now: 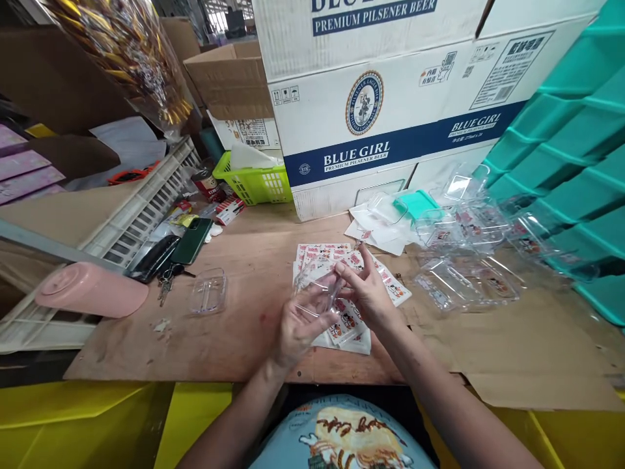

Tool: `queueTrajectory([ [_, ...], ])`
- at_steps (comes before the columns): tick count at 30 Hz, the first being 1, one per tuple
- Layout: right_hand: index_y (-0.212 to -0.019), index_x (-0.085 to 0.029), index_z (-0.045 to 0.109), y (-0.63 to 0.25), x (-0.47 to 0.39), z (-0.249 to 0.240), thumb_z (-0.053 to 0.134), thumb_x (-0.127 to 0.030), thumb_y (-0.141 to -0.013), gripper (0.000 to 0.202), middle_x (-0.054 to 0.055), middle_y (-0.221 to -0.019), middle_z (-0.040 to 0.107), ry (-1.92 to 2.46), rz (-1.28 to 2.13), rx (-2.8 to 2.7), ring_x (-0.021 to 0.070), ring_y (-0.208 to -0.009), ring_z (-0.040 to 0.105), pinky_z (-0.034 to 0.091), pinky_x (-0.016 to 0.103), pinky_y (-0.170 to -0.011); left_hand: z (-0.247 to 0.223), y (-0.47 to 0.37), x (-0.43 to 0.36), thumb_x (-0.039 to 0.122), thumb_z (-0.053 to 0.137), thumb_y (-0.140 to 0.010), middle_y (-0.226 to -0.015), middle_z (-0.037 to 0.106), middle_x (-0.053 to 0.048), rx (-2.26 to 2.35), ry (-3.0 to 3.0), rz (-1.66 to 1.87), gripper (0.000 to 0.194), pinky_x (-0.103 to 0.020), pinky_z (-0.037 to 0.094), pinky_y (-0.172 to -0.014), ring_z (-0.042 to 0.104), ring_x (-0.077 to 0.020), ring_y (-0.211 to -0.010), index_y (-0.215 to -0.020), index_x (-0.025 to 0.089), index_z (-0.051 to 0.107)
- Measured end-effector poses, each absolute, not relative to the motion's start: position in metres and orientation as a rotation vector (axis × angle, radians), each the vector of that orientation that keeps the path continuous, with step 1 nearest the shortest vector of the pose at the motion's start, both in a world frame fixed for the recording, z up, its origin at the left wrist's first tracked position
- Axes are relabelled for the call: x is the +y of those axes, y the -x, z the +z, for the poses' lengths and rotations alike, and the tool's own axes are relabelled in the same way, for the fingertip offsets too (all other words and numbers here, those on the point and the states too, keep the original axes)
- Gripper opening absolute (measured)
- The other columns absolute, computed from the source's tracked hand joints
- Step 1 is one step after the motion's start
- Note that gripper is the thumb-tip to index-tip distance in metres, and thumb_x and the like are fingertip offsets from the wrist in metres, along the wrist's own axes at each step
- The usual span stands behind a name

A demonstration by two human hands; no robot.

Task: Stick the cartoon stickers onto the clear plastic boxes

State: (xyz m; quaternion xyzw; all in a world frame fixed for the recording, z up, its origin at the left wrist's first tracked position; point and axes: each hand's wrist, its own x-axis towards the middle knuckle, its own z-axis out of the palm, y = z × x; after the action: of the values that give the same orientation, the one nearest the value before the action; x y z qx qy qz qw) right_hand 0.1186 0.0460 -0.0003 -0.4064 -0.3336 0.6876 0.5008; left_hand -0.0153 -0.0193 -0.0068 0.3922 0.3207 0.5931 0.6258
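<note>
A clear plastic case [317,296] is held by my left hand [297,326], its fingers curled round the near left side. On the case's right edge rests the thumb of my right hand [366,286], whose fingertips also pinch a small printed sticker [364,238]. Below both hands lie sheets of red and orange printed stickers [349,320], partly hidden by the hands. To the left, another clear case [209,291] lies on the wooden table [244,339]. Several clear cases [469,283], some with stickers on them, are piled at the right.
White and blue beer cartons [400,111] stand behind the table. Teal bins [576,150] are stacked at the right. At the left are a pink bottle [92,288], a dark phone [193,240], keys [166,283] and a green basket [258,184].
</note>
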Motion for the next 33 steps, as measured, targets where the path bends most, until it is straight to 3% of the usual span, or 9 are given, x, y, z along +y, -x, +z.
queueTrajectory([
  [3,-0.156,-0.027,0.009,-0.124,0.043,-0.001,0.077,-0.041,-0.078,0.104,0.0,-0.077,0.064,1.007,1.56,-0.916,0.0158,-0.057,0.06,0.055,0.03,-0.053,-0.002,0.009,-0.014,0.034,0.067,-0.087,-0.123,0.07,-0.009,0.8,-0.769,1.5,0.026,-0.044,0.045,-0.108,0.061,-0.0277,-0.122,-0.109,0.021,0.073],
  [7,-0.152,-0.028,0.027,-0.15,0.03,0.008,0.065,-0.039,-0.09,0.073,-0.005,-0.064,0.055,0.931,1.497,-1.082,0.0121,-0.051,0.052,0.054,0.03,-0.057,0.014,0.021,-0.002,0.039,0.055,-0.094,-0.111,0.075,-0.012,0.774,-0.495,1.436,0.033,-0.044,0.05,-0.101,0.067,-0.0273,-0.112,-0.106,0.014,0.072],
  [11,-0.145,-0.028,0.038,-0.175,0.009,0.02,0.057,-0.039,-0.095,0.055,-0.006,-0.063,0.052,0.68,1.909,-0.998,0.006,-0.042,0.034,0.057,0.033,-0.053,0.019,0.028,-0.001,0.04,0.051,-0.096,-0.109,0.075,-0.015,0.701,-0.413,1.338,0.038,-0.044,0.051,-0.1,0.068,-0.028,-0.11,-0.107,0.009,0.071],
  [15,-0.144,-0.028,0.038,-0.181,-0.007,0.02,0.059,-0.037,-0.095,0.054,-0.007,-0.061,0.051,0.468,2.173,-0.941,0.0032,-0.041,0.029,0.058,0.031,-0.049,0.016,0.023,-0.003,0.04,0.047,-0.098,-0.101,0.077,-0.014,0.648,-0.338,1.287,0.04,-0.044,0.054,-0.096,0.072,-0.027,-0.101,-0.102,0.01,0.073],
  [20,-0.141,-0.028,0.041,-0.177,-0.012,0.015,0.06,-0.034,-0.094,0.051,-0.008,-0.061,0.05,0.421,2.238,-0.927,0.0025,-0.042,0.032,0.058,0.028,-0.049,0.015,0.017,-0.005,0.035,0.054,-0.095,-0.097,0.078,-0.01,0.647,-0.324,1.331,0.03,-0.043,0.058,-0.087,0.074,-0.0252,-0.089,-0.091,0.013,0.075],
  [33,-0.136,-0.026,0.039,-0.177,-0.009,0.018,0.063,-0.029,-0.093,0.049,-0.012,-0.058,0.041,0.612,2.262,-0.982,0.0022,-0.043,0.031,0.058,0.026,-0.046,0.016,0.018,-0.008,0.035,0.054,-0.095,-0.102,0.077,-0.012,0.728,-0.492,1.334,0.03,-0.043,0.058,-0.087,0.074,-0.0268,-0.093,-0.092,0.014,0.076],
])
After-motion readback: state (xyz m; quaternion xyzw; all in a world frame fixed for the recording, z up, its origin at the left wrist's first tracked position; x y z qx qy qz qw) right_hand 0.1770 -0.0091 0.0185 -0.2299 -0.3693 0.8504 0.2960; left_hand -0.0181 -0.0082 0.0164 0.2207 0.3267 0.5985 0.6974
